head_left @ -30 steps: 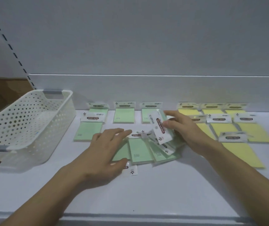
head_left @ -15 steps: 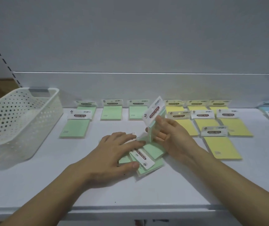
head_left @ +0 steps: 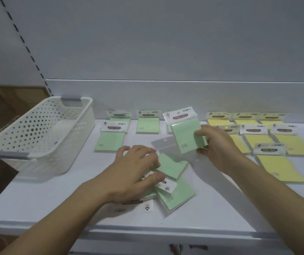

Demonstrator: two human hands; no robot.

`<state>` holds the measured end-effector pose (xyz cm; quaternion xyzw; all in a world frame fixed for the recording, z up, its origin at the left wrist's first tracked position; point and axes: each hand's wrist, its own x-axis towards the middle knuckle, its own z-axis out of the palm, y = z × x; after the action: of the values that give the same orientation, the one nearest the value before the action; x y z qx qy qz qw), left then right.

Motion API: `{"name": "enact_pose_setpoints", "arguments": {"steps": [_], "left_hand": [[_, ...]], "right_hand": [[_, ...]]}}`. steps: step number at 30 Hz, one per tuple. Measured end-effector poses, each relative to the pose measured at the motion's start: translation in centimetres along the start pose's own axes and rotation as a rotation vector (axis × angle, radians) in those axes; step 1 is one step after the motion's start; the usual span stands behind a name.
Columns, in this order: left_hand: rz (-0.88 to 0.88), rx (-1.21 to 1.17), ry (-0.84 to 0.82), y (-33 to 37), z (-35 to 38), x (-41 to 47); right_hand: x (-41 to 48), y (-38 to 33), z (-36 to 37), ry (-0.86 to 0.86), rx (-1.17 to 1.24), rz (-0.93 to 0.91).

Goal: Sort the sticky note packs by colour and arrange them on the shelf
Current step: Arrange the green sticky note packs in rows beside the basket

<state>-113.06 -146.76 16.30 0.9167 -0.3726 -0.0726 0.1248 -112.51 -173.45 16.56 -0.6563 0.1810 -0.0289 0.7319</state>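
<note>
My right hand point(head_left: 219, 144) grips a green sticky note pack point(head_left: 186, 133) by its right edge and holds it tilted above the white shelf point(head_left: 55, 196). A loose pile of green packs point(head_left: 173, 179) lies in the middle of the shelf, and my left hand point(head_left: 134, 173) rests on it with the thumb pressing a white header card. More green packs point(head_left: 110, 138) lie in rows at the back, left of centre. Several yellow packs point(head_left: 280, 166) lie in rows on the right.
A white perforated plastic basket point(head_left: 37, 135) stands at the left end of the shelf, overhanging its edge. The grey back panel point(head_left: 166, 98) rises behind the rows. The shelf's front edge point(head_left: 147, 230) runs close below the pile.
My right hand has lifted the green pack up and to the right, off the pile, and turned its green face toward me. My left hand stays on the pile.
</note>
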Motion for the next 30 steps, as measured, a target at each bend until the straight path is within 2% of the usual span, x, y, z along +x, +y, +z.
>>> {"name": "enact_pose_setpoints", "arguments": {"steps": [4, 6, 8, 10, 14, 16, 19, 21, 25, 30], "left_hand": [[-0.105, 0.146, 0.028, 2.1, -0.8, 1.9], [-0.143, 0.143, 0.051, 2.5, -0.9, 2.9], [-0.181, -0.062, 0.038, 2.2, -1.2, 3.4], [-0.188, -0.371, 0.023, 1.2, -1.7, 3.5], [-0.190, -0.918, -0.023, -2.7, -3.3, 2.5], [-0.261, -1.118, 0.067, -5.1, -4.2, 2.3], [-0.360, -1.429, 0.282, -7.3, -5.5, 2.5], [-0.368, -1.551, 0.407, -7.8, -6.0, 2.9], [-0.392, -1.764, 0.589, -8.7, -5.5, 3.6], [-0.388, -1.982, 0.740, -9.8, -4.2, 4.7]], "right_hand": [[0.9, 0.0, 1.6, 0.080, 0.030, -0.003], [0.9, 0.2, 1.9, 0.111, 0.048, -0.003], [0.9, 0.3, 1.7, 0.130, 0.058, -0.012], [0.9, 0.0, 1.1, 0.123, 0.075, -0.023], [0.6, -0.6, 0.8, 0.033, 0.083, 0.018], [0.4, -0.6, 1.4, -0.014, 0.026, 0.031], [0.8, 0.2, 3.4, -0.013, -0.220, 0.006], [1.2, 0.7, 5.0, -0.006, -0.331, -0.023], [2.2, 1.5, 7.6, -0.029, -0.377, -0.033], [2.7, 2.1, 9.2, 0.068, -0.710, -0.119]]}}
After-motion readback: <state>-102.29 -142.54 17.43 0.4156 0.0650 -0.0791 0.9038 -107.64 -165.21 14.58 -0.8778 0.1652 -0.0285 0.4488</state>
